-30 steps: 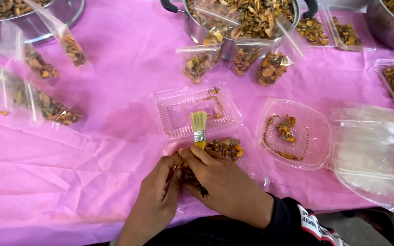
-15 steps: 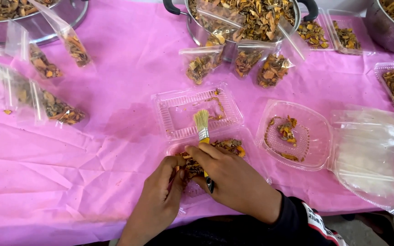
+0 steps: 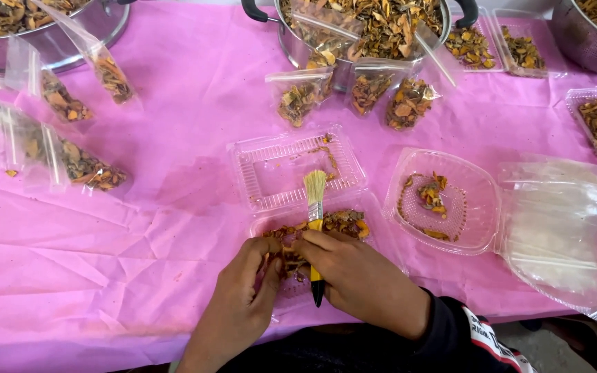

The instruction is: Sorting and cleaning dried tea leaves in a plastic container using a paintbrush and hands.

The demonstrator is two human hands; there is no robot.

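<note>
Right hand (image 3: 361, 280) pinching brush (image 3: 315, 207), left hand (image 3: 240, 297) curled, hiding much of clamshell tray (image 3: 374, 231); fingertips unclear. Open pink tablecloth (image 3: 105, 242) leftward; pot (image 3: 354, 41) cropped above.

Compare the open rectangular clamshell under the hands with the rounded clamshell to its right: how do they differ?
The rectangular clamshell has ribbed, straight-sided halves; the rounded clamshell has curved corners. The rectangular one's near half is heaped with dried pieces, which the left hand and right hand touch; the rounded one holds only a few scraps and nobody touches it. The brush lies over the rectangular one only. Both are clear plastic, lying open on the pink cloth.
</note>
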